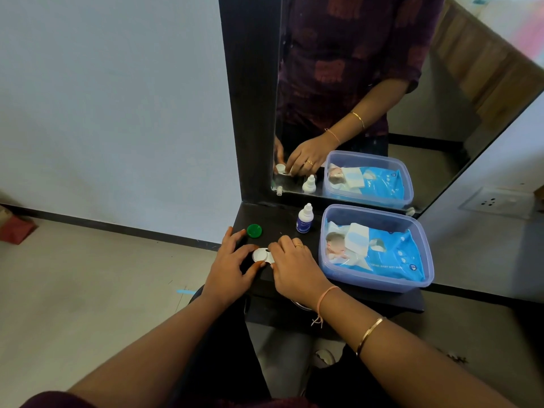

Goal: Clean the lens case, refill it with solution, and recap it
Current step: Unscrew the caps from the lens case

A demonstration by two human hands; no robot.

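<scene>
Both hands, left hand (232, 260) and right hand (294, 266), pinching lens case (262, 255).

- Single head-worn wide-angle view, looking forward and down over my forearms.
- Dark shelf (338, 295) sits close, centre frame.
- Mirror (412, 98), upper right, faces back at me.
- Floor fills the lower left.

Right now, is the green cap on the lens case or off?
Off. The green cap lies alone on the shelf, apart from the white lens case under both hands.
</scene>
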